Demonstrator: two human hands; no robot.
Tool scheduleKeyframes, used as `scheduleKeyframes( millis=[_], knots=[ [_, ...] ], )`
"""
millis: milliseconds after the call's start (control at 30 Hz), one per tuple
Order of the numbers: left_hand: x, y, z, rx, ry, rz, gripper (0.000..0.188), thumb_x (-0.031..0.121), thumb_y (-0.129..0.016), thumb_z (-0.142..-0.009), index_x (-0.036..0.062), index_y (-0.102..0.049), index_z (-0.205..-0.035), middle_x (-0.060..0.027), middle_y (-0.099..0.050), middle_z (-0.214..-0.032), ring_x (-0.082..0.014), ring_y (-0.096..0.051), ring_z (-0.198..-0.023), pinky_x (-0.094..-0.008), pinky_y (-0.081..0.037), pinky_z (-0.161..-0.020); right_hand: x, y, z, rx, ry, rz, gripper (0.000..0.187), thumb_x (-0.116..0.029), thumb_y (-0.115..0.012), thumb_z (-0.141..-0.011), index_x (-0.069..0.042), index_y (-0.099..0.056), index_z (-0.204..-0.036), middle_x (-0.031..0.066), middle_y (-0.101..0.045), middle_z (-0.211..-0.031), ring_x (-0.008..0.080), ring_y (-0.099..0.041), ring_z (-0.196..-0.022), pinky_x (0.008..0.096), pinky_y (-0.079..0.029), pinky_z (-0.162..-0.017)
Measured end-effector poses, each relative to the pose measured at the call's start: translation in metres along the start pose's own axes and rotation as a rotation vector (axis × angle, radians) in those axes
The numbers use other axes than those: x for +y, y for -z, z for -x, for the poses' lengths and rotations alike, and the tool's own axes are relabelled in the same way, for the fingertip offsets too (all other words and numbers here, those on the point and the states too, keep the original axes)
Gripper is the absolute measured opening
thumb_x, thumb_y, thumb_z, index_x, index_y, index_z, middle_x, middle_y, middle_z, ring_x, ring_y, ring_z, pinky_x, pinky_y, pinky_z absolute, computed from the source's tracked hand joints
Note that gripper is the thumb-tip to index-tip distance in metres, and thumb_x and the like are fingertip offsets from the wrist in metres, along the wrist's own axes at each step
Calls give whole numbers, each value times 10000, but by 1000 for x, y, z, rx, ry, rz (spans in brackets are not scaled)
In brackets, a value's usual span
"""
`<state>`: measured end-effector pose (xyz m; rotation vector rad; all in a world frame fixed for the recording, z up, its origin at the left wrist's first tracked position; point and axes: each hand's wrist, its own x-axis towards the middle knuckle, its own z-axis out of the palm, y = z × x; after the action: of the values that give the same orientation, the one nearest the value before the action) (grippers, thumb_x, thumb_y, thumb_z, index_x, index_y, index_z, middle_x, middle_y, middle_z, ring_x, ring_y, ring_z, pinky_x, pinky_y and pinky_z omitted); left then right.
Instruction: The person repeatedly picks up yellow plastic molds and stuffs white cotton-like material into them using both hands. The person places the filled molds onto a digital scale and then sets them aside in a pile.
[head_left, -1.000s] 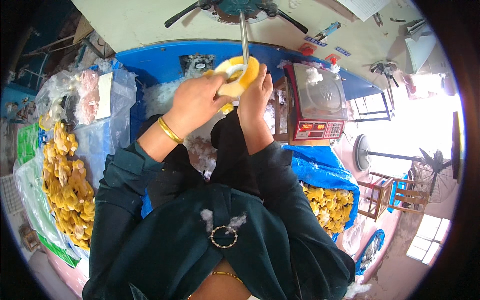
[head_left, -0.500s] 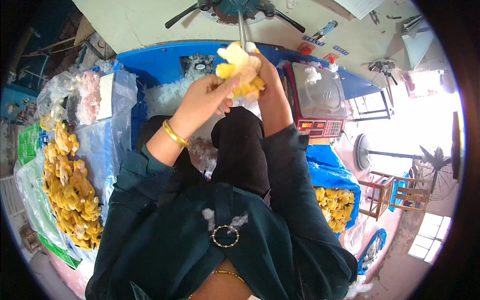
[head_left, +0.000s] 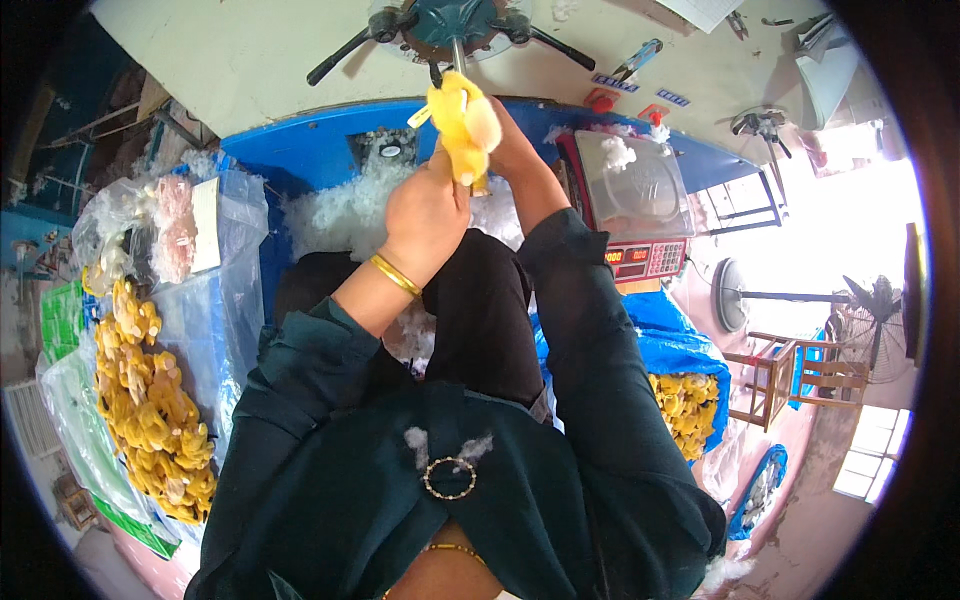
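Note:
A small yellow plush toy (head_left: 462,125) with pale patches and a tag at its left side is fitted against the end of a metal tube (head_left: 457,55). The tube comes down from a dark green machine (head_left: 452,22) with black handles. My left hand (head_left: 428,205) is closed around the toy's lower end, thumb up along it. On the toy's right side my right hand (head_left: 512,150) grips it; its fingers are mostly hidden behind the plush.
White stuffing fluff (head_left: 340,210) lies in the blue trough (head_left: 310,130). A red digital scale (head_left: 635,190) stands to the right. Many yellow plush pieces (head_left: 150,400) are heaped at left; more fill a blue bag (head_left: 690,325) at right. Pliers (head_left: 640,58) lie on the bench.
Both hands have turned the toy more upright at the tube. My left hand has moved right and lower, closing around its lower end. The view has shifted slightly.

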<state>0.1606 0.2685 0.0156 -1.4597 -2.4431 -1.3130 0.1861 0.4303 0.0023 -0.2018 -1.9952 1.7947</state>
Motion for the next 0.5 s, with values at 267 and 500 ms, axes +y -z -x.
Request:
scheduleKeyframes(
  millis=[267, 500],
  knots=[
    [-15, -14, 6, -104, -116, -316, 242, 143, -581, -809, 42, -585, -1029, -158, -624, -767, -355, -616, -635, -456, -494, -555, 9, -4, 8, 34, 101, 53, 294, -27, -552, -883, -3, -558, -1176, 68, -632, -1075, 124, -597, -957, 276, -484, -832],
    [-20, -21, -38, -3, -69, -273, 194, 183, -611, -803, 40, -597, -934, -176, -633, -789, -370, -624, -677, -445, -497, -567, 22, 2, -41, 293, -324, -800, 217, -200, -477, -949, -39, -594, -1034, 84, -648, -915, 189, -648, -795, 301, -523, -709]
  ],
)
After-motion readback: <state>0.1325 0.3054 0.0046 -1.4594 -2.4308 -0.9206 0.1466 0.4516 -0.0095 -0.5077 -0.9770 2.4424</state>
